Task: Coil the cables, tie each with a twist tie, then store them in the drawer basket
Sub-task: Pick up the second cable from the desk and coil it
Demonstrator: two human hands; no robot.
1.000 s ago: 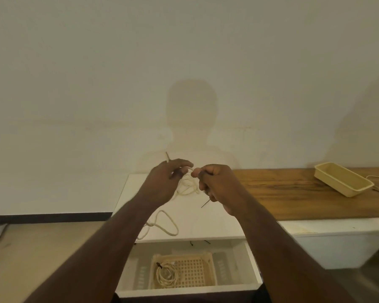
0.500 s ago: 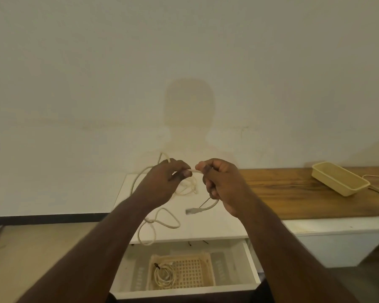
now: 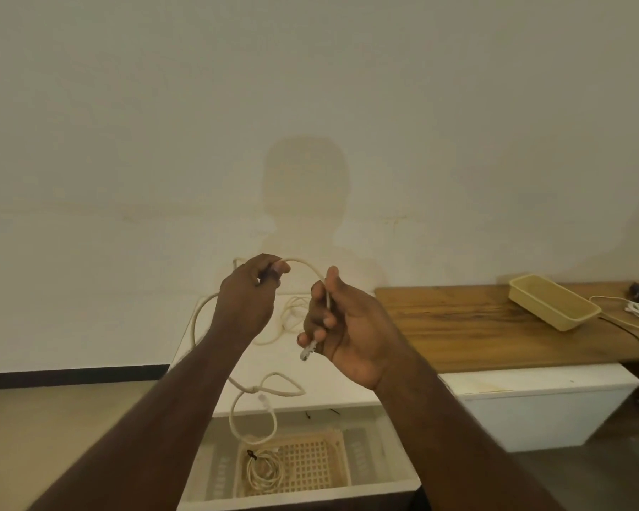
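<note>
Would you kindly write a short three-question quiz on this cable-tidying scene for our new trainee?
1. True or false: the drawer basket already holds a tied coil.
2. Which hand has the cable's plug end below its fingers?
3. The yellow tray sits on: A) the white cabinet, B) the wooden counter, C) the floor.

Key: 1 true; 2 the right hand, while the left hand grips further along the cable; 3 B.
</note>
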